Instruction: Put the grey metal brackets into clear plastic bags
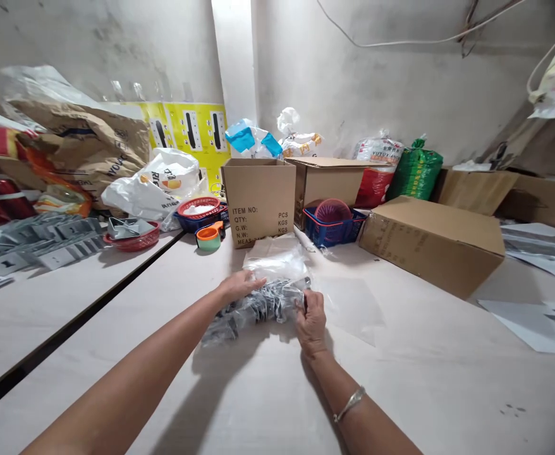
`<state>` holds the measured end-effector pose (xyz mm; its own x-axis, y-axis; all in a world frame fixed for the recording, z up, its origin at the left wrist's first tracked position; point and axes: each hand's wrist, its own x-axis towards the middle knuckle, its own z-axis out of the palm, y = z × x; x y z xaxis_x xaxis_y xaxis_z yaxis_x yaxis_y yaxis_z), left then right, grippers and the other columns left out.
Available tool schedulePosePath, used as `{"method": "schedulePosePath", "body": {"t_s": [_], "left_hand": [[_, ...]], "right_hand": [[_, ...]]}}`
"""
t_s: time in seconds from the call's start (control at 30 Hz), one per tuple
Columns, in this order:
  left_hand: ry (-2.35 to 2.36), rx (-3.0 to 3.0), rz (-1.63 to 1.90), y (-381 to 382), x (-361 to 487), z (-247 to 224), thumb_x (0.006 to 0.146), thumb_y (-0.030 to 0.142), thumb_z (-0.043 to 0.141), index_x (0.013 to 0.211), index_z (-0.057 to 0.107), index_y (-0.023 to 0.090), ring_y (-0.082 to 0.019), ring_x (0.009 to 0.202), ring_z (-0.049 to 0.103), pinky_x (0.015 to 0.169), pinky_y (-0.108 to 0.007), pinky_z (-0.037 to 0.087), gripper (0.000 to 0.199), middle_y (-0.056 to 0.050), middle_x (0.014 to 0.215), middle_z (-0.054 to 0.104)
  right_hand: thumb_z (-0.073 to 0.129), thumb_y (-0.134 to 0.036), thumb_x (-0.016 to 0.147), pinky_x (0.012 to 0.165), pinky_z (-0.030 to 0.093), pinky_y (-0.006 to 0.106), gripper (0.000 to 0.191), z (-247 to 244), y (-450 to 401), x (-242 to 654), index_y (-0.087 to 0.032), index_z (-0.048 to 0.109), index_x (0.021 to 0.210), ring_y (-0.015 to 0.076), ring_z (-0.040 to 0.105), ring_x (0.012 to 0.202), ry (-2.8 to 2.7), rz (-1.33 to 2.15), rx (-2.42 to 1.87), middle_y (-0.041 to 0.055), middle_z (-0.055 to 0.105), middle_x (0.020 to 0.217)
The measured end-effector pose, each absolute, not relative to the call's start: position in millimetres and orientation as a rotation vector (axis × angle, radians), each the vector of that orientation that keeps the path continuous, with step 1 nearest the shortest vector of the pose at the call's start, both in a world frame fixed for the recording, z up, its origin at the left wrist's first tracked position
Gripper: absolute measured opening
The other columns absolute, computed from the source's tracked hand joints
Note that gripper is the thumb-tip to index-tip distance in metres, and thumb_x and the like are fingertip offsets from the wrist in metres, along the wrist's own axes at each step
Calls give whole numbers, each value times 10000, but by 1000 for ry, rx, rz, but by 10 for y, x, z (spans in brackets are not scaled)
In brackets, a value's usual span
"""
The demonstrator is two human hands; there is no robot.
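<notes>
"While you watched, what lay on the counter [401, 385]?"

"A clear plastic bag [277, 268] of dark metal parts [253, 309], right in front of the person."

"And the fingers?"

"Left hand [239, 285] lay spread across the bag; right hand [311, 321] pinched its end, fingers closed narrow."

1. Front of the cardboard carton [258, 201]: the printed form lines "ITEM NO:", "QTY:", "G.W:", "N.W:" and "MEAS" run down the left, with the units "PCS", "KGS", "KGS" at the right.
2. Kraft paper sack [83, 148]: large slanted letters, seemingly "YOLAC", not certain.
3. White woven bag [378, 150]: "YUTUY", the rest too small to read.
</notes>
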<state>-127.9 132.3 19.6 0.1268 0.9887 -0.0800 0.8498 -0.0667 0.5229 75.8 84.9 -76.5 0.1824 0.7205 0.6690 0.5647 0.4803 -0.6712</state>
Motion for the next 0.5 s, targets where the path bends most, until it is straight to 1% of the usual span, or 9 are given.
{"method": "schedulePosePath", "body": {"t_s": [0.07, 0.17, 0.27, 0.33, 0.43, 0.5], "left_hand": [[1686, 1898, 427, 1376, -1279, 107, 626, 722, 476, 1109, 579, 163, -289, 1116, 511, 884, -311, 399, 746, -106, 1211, 579], [1670, 1844, 480, 1424, -1257, 21, 535, 680, 592, 1054, 617, 180, -299, 1089, 528, 864, -304, 408, 721, -81, 1148, 624], [1644, 1802, 531, 1426, -1231, 11, 505, 634, 632, 997, 647, 186, -295, 1054, 544, 835, -297, 422, 666, -62, 1064, 664], [1616, 1798, 542, 1392, -1215, 31, 514, 615, 633, 966, 660, 187, -285, 1017, 559, 811, -292, 430, 623, -51, 1007, 681], [1592, 1835, 526, 1294, -1185, 62, 552, 602, 613, 963, 657, 187, -266, 961, 576, 775, -283, 434, 585, -36, 957, 688], [1592, 1879, 490, 1209, -1158, 73, 589, 598, 586, 962, 650, 193, -254, 924, 583, 752, -282, 431, 554, -29, 946, 685]], "right_hand": [[400, -224, 843, 858, 436, 382, 284, -848, 871, 705, -160, 498, 1102, 210, 494, 973, -1587, 173, -1225, 98, 497, 1015], [454, -337, 837, 891, 424, 415, 394, -888, 890, 715, -130, 463, 1172, 245, 484, 1050, -1762, 259, -1282, 133, 510, 1095], [584, -400, 742, 911, 415, 414, 545, -817, 908, 762, -125, 450, 1192, 260, 496, 1065, -1887, 383, -1285, 135, 525, 1124], [639, -392, 685, 915, 411, 394, 584, -740, 916, 765, -125, 465, 1174, 259, 507, 1057, -1923, 461, -1299, 129, 534, 1125], [625, -314, 678, 869, 425, 358, 473, -629, 891, 718, -144, 509, 1103, 237, 535, 992, -1946, 479, -1315, 101, 565, 1064], [596, -272, 676, 800, 434, 334, 341, -561, 837, 679, -164, 545, 996, 217, 550, 899, -1990, 436, -1324, 67, 588, 965]]}}
